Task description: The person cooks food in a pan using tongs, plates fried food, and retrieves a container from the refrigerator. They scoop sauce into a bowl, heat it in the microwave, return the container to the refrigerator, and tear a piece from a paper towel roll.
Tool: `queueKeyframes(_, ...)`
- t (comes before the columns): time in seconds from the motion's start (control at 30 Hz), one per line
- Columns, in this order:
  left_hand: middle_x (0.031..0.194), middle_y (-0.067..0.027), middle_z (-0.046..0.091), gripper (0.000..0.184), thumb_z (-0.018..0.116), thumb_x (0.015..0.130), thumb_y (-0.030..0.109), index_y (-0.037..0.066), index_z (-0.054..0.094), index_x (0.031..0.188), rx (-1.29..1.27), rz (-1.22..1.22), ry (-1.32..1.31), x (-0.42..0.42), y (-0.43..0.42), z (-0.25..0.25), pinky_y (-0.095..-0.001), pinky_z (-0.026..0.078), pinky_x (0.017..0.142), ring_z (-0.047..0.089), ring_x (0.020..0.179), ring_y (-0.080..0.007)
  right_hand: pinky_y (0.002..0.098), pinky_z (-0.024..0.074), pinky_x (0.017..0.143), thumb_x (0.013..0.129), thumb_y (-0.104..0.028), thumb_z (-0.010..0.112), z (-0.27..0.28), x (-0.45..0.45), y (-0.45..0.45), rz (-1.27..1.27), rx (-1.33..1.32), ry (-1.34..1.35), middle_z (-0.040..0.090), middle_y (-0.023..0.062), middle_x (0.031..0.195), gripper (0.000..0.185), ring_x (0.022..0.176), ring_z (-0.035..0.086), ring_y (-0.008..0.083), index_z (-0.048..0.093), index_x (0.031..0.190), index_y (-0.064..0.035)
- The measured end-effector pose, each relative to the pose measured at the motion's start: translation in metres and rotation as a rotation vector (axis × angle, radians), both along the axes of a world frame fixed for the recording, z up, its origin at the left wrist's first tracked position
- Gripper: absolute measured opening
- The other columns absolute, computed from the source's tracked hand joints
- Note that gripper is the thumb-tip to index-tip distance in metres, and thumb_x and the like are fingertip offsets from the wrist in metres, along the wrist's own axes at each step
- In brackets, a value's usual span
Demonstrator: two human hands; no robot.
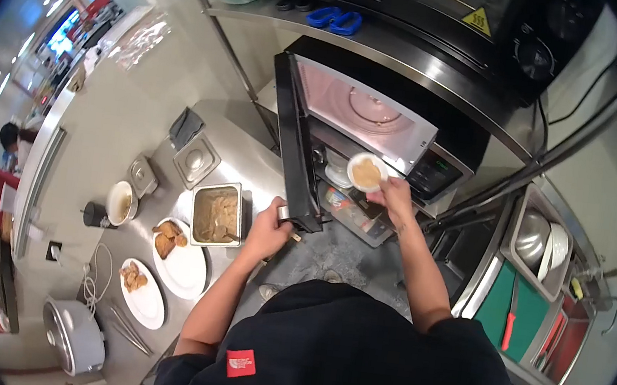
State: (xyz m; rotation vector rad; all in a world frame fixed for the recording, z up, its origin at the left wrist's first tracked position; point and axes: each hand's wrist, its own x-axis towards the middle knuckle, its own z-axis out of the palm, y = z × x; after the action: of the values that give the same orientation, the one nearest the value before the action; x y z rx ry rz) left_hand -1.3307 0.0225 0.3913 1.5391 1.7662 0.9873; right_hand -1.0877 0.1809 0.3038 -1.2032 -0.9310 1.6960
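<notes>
- The bowl (351, 169) was white, the food (367, 174) in it tan.
- The microwave door (290, 133) was black; the cavity (334, 100) looked pale pink.
- The shirt (380, 368) was black with a red patch (241, 363) lettered in white.
- The cutting board (491, 312) was green, the knife handle (508, 331) red.
- The desk (247, 161) was silver-grey.
- The warning sticker (479, 21) was yellow and black.

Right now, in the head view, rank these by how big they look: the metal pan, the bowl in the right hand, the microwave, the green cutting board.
1. Microwave
2. Green cutting board
3. Metal pan
4. Bowl in the right hand
</notes>
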Motion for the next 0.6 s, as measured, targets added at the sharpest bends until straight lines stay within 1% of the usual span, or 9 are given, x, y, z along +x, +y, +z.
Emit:
queueKeyframes(0.07,0.059,-0.0135,0.049,0.031,0.051,0.068,-0.001,-0.001,0.044,0.098,-0.059,0.008,-0.045,-0.021,-0.006,-0.007,-0.0314,0.041,0.054,0.051,0.054,-0.0214,0.0299,0.0548,0.055,0.080,0.001,0.045,-0.002,-0.034,0.047,-0.011,0.058,0.050,0.060,0.0155,0.085,0.023,0.065,0.062,0.0232,0.051,0.100,0.0105)
queueKeyframes(0.13,0.067,-0.0173,0.052,0.032,0.052,0.067,-0.004,-0.002,0.044,0.098,-0.091,0.072,-0.112,-0.029,-0.013,-0.007,-0.0331,0.042,0.061,0.055,0.063,-0.0267,0.0328,0.0554,0.052,0.078,0.003,0.046,0.006,-0.065,0.096,-0.162,-0.039,-0.022,0.059,0.0162,0.085,0.024,0.065,0.063,0.0250,0.051,0.100,0.0101)
queueKeyframes(0.2,0.075,-0.0207,0.053,0.033,0.053,0.067,-0.006,-0.002,0.043,0.098,-0.077,0.079,-0.013,-0.033,-0.015,-0.003,-0.0357,0.042,0.067,0.056,0.073,-0.0329,0.0347,0.0560,0.050,0.077,0.004,0.048,-0.012,-0.083,0.144,-0.279,0.103,0.029,0.057,0.0187,0.092,0.028,0.066,0.063,0.0260,0.049,0.104,0.0088)
queueKeyframes(0.27,0.080,-0.0228,0.055,0.033,0.055,0.067,-0.006,-0.001,0.044,0.098,-0.072,0.061,0.075,-0.033,-0.015,0.002,-0.0380,0.042,0.071,0.055,0.080,-0.0382,0.0316,0.0527,0.041,0.079,-0.003,0.050,-0.016,-0.091,0.181,-0.386,0.217,-0.201,0.059,0.0158,0.085,0.025,0.059,0.062,0.0259,0.052,0.103,0.0015)
queueKeyframes(0.37,0.080,-0.0234,0.055,0.030,0.055,0.067,-0.006,-0.001,0.043,0.094,-0.087,0.042,0.046,-0.022,-0.013,0.013,-0.0386,0.042,0.071,0.055,0.081,-0.0382,0.0310,0.0513,0.040,0.081,-0.009,0.051,-0.011,-0.097,0.201,-0.439,0.312,-0.324,0.059,0.0128,0.091,0.025,0.064,0.063,0.0241,0.053,0.106,-0.0059)
queueKeyframes(0.43,0.080,-0.0232,0.055,0.030,0.055,0.068,-0.006,-0.001,0.042,0.095,-0.135,0.003,0.011,-0.018,-0.010,0.012,-0.0384,0.042,0.070,0.055,0.081,-0.0380,0.0311,0.0559,0.049,0.082,-0.008,0.052,0.007,-0.094,0.197,-0.483,0.310,-0.134,0.058,0.0139,0.095,0.035,0.068,0.063,0.0217,0.045,0.115,-0.0007)
queueKeyframes(0.5,0.079,-0.0230,0.054,0.030,0.055,0.068,-0.006,-0.001,0.042,0.095,-0.150,-0.020,-0.043,-0.010,-0.006,0.012,-0.0386,0.042,0.070,0.055,0.081,-0.0380,0.0303,0.0545,0.047,0.082,-0.012,0.053,0.005,-0.095,0.204,-0.503,0.202,-0.065,0.059,0.0137,0.091,0.034,0.067,0.062,0.0205,0.046,0.113,-0.0010)
queueKeyframes(0.57,0.082,-0.0192,0.056,0.031,0.058,0.073,-0.002,-0.001,0.043,0.100,-0.177,-0.075,0.024,0.003,-0.001,0.023,-0.0359,0.042,0.073,0.057,0.082,-0.0331,0.0295,0.0531,0.044,0.083,-0.017,0.054,-0.030,-0.087,0.217,-0.536,0.083,-0.006,0.060,0.0136,0.086,0.033,0.065,0.062,0.0194,0.047,0.112,-0.0013)
queueKeyframes(0.6,0.082,-0.0192,0.056,0.031,0.058,0.073,-0.002,-0.001,0.043,0.100,-0.189,-0.087,0.020,0.009,0.002,0.025,-0.0359,0.042,0.073,0.057,0.082,-0.0331,0.0284,0.0501,0.043,0.083,-0.018,0.054,-0.065,-0.081,0.226,-0.424,0.271,-0.328,0.060,0.0122,0.082,0.031,0.063,0.061,0.0179,0.049,0.107,-0.0001)
